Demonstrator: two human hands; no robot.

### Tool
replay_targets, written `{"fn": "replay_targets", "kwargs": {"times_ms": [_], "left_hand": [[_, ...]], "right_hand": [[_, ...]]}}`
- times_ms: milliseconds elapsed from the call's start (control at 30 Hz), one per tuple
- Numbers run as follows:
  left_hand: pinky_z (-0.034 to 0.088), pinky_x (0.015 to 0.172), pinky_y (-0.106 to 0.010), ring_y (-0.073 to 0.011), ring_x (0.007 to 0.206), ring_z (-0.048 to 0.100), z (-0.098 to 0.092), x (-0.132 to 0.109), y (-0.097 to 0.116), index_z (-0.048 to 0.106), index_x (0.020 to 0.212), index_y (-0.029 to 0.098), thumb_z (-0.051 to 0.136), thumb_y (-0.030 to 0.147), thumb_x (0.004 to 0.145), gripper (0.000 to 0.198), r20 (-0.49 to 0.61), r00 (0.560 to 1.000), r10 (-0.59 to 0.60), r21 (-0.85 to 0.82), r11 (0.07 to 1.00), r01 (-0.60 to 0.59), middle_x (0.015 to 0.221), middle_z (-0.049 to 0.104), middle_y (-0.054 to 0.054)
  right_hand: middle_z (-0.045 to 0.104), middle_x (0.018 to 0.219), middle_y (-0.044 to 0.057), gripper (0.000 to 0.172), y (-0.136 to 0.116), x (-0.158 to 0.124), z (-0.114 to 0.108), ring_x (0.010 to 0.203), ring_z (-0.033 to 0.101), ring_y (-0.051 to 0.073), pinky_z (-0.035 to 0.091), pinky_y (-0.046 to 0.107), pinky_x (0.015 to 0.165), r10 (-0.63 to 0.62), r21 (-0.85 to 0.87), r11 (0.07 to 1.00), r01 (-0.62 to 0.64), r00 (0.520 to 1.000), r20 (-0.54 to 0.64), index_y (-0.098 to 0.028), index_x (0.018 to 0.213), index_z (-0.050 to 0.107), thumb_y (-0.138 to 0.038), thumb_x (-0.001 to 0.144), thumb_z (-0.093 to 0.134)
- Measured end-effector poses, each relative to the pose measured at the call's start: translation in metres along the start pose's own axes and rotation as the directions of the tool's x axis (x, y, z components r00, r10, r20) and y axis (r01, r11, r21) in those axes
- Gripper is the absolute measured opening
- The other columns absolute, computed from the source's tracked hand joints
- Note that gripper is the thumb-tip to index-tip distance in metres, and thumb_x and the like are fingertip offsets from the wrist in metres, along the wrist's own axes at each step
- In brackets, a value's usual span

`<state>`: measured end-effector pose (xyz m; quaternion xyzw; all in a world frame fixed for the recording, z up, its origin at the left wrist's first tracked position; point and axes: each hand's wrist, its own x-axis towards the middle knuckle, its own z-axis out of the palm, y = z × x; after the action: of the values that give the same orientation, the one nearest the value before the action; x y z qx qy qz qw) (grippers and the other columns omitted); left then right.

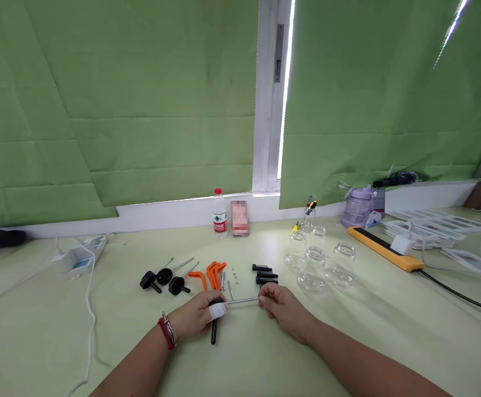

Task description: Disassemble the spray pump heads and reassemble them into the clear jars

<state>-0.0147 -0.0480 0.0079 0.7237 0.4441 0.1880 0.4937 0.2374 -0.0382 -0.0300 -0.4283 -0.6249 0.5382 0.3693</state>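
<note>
My left hand point(201, 313), with white tape on its thumb, is closed around a round black cap point(216, 301) whose black stem point(214, 331) points toward me. A thin metal rod point(242, 300) runs from this cap to the right. The fingertips of my right hand point(284, 309) pinch the rod's far end, and they hide whatever is there. Just beyond my right hand lie several black ribbed pieces point(266, 274). Past my left hand are several orange bent handles point(213, 274), short metal pins point(222, 280) and tiny nuts point(234, 275).
More black caps with rods point(177, 285) lie to the left. Several clear jars point(315, 267) stand at right, one holding screwdrivers point(311, 206). A water bottle point(220, 215) stands at the back. Power strips point(384, 248) with cables and a purple jug point(356, 208) are farther out.
</note>
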Motion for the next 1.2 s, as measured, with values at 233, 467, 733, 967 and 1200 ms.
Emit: {"fn": "replay_targets", "kwargs": {"times_ms": [233, 467, 733, 967, 1200], "left_hand": [[0.032, 0.048, -0.023, -0.0097, 0.05, 0.038, 0.0002, -0.0006, 0.0006, 0.051, 0.089, 0.017, 0.045, 0.057, 0.082, 0.041, 0.006, 1.0, -0.006, 0.01, 1.0, 0.006, 0.067, 0.042, 0.002], [0.031, 0.047, -0.022, -0.0097, 0.05, 0.038, 0.0, -0.0005, 0.0, 0.052, 0.088, 0.017, 0.045, 0.058, 0.082, 0.042, 0.002, 1.0, -0.004, 0.011, 1.0, 0.004, 0.067, 0.043, 0.002], [0.031, 0.046, -0.022, -0.0095, 0.049, 0.039, 0.0002, 0.0005, -0.0019, 0.051, 0.087, 0.017, 0.046, 0.058, 0.081, 0.041, 0.001, 1.0, 0.002, -0.007, 1.0, -0.002, 0.068, 0.044, 0.002], [0.031, 0.047, -0.023, -0.0101, 0.05, 0.038, 0.0008, -0.0015, 0.0033, 0.051, 0.086, 0.017, 0.046, 0.059, 0.08, 0.042, -0.004, 1.0, -0.013, 0.004, 1.0, 0.013, 0.066, 0.043, 0.002], [0.031, 0.047, -0.022, -0.0098, 0.049, 0.038, 0.0008, -0.0014, 0.0035, 0.051, 0.087, 0.017, 0.046, 0.057, 0.082, 0.04, 0.002, 1.0, -0.004, 0.003, 1.0, 0.004, 0.067, 0.043, 0.001]], "right_hand": [[0.051, 0.068, -0.002, 0.028, -0.0031, -0.0006, 0.0003, 0.055, 0.04, 0.009, 0.03, 0.022, 0.052, -0.003, -0.071, 0.997, 0.003, 1.0, -0.007, -0.018, 0.074, 0.051, -0.044, 0.084, 0.048], [0.045, 0.058, -0.003, 0.036, -0.006, -0.0022, 0.0013, 0.052, 0.037, 0.01, 0.028, 0.023, 0.051, 0.026, -0.11, 0.994, -0.027, 1.0, -0.015, -0.018, 0.069, 0.052, -0.05, 0.085, 0.044], [0.052, 0.072, -0.002, 0.025, -0.0025, -0.0014, 0.0023, 0.059, 0.041, 0.01, 0.034, 0.023, 0.055, -0.005, 0.045, 0.999, 0.004, 1.0, 0.024, -0.021, 0.085, 0.051, -0.044, 0.077, 0.057], [0.053, 0.071, -0.002, 0.027, -0.0025, -0.0013, 0.0008, 0.057, 0.041, 0.009, 0.031, 0.022, 0.053, -0.015, -0.051, 0.999, 0.016, 1.0, 0.023, -0.019, 0.076, 0.051, -0.045, 0.083, 0.05], [0.047, 0.06, -0.003, 0.038, -0.0025, -0.0015, 0.001, 0.054, 0.038, 0.01, 0.029, 0.023, 0.052, 0.003, -0.121, 0.993, -0.003, 1.0, -0.005, -0.018, 0.07, 0.053, -0.051, 0.085, 0.043]]}}
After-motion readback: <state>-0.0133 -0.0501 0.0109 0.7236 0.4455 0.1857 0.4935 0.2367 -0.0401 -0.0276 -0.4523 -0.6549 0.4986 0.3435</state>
